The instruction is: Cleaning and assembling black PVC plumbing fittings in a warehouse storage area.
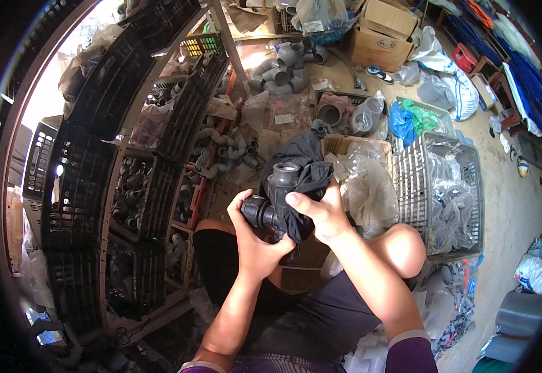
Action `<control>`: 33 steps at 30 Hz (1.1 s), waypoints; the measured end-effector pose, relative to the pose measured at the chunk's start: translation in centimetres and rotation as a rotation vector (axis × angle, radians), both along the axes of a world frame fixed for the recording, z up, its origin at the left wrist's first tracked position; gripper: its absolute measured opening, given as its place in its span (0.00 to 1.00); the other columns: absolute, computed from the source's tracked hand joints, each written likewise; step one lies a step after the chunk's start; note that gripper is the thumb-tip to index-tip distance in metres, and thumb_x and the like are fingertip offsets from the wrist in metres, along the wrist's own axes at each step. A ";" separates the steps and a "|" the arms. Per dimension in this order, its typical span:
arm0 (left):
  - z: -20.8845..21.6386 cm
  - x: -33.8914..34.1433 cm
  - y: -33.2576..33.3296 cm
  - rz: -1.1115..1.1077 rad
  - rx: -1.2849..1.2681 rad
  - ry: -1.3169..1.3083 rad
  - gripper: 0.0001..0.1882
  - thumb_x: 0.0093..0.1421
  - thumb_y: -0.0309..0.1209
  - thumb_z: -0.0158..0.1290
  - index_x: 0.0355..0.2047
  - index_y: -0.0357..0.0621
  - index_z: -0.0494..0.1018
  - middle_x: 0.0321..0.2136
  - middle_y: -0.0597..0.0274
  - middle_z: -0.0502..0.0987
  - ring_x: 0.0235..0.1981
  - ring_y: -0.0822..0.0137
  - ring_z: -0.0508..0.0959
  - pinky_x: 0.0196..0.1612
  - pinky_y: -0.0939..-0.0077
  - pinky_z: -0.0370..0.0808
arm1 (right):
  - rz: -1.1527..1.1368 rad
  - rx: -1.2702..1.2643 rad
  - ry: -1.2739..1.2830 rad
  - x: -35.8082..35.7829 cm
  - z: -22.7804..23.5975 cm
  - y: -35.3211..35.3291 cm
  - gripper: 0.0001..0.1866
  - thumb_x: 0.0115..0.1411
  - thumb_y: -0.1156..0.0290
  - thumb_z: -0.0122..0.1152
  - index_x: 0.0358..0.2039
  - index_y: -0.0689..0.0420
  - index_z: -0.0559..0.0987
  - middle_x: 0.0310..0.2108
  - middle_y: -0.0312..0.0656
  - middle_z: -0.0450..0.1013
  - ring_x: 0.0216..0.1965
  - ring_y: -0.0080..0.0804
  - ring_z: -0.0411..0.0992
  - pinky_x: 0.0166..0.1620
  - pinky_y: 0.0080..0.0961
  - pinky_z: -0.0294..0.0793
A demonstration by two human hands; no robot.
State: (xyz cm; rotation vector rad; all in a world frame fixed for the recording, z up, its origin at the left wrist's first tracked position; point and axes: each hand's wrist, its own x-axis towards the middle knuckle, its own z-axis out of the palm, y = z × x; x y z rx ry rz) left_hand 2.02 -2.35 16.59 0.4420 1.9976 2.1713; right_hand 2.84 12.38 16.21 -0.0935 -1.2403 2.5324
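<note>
Above my lap, a black plastic pipe fitting (282, 186) is held between both hands. One round opening faces up, and a branch with a ribbed collar points left, so it looks like a tee. My left hand (255, 248) is closed around the collared side, its thumb reaching beneath toward the lower end. My right hand (325, 214) grips the other side through a black cloth (311, 155), thumb on the fitting's body. The cloth is bunched behind and along the right of the fitting and hides part of it.
Black crates (137, 186) of fittings fill a rack at left. Grey elbows (283, 71) lie piled ahead. Beyond my right knee stands a grey crate (410, 183) with clear plastic bags, beside a beige crate (339, 144). A cardboard box (382, 46) sits farther back.
</note>
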 end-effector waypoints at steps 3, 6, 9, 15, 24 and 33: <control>-0.2 -0.1 -0.1 0.048 -0.154 0.095 0.51 0.37 0.28 0.67 0.61 0.43 0.52 0.46 0.60 0.62 0.46 0.68 0.67 0.48 0.75 0.70 | -0.068 0.151 0.001 0.1 0.4 -0.2 0.26 0.56 0.68 0.72 0.50 0.62 0.70 0.44 0.41 0.75 0.45 0.28 0.74 0.54 0.28 0.71; 0.2 0.7 0.3 0.062 -0.079 0.014 0.50 0.38 0.28 0.67 0.61 0.42 0.53 0.46 0.60 0.62 0.46 0.67 0.67 0.49 0.74 0.69 | -0.244 0.255 -0.006 0.1 0.2 -0.8 0.23 0.60 0.66 0.68 0.50 0.63 0.70 0.43 0.42 0.75 0.44 0.27 0.73 0.51 0.27 0.71; -0.6 0.1 -0.5 0.072 -0.165 0.174 0.49 0.38 0.29 0.67 0.61 0.40 0.54 0.46 0.59 0.62 0.47 0.66 0.67 0.52 0.72 0.67 | -0.367 0.304 -0.062 0.2 -0.3 -0.8 0.19 0.64 0.60 0.62 0.45 0.64 0.73 0.39 0.40 0.76 0.41 0.26 0.73 0.48 0.26 0.72; -0.8 -0.4 -0.9 -0.118 0.030 0.090 0.52 0.40 0.28 0.68 0.63 0.43 0.51 0.50 0.57 0.63 0.49 0.65 0.69 0.55 0.68 0.69 | -0.310 -0.022 -0.221 0.3 -0.5 -0.5 0.23 0.65 0.54 0.60 0.46 0.63 0.77 0.42 0.39 0.77 0.42 0.25 0.73 0.48 0.26 0.73; -2.1 -0.2 -0.9 -0.338 0.454 -0.480 0.51 0.45 0.31 0.64 0.66 0.47 0.48 0.54 0.53 0.66 0.52 0.57 0.73 0.51 0.61 0.76 | -0.002 -0.590 -0.116 0.7 -0.1 -0.4 0.34 0.68 0.42 0.42 0.61 0.58 0.67 0.55 0.47 0.70 0.54 0.41 0.71 0.57 0.40 0.71; -3.8 0.7 0.3 -0.019 0.103 -0.169 0.30 0.59 0.30 0.33 0.63 0.34 0.57 0.58 0.52 0.66 0.60 0.61 0.65 0.64 0.69 0.59 | -0.102 0.252 0.129 0.9 0.4 -1.7 0.36 0.57 0.72 0.69 0.59 0.62 0.57 0.46 0.42 0.70 0.47 0.27 0.71 0.55 0.28 0.70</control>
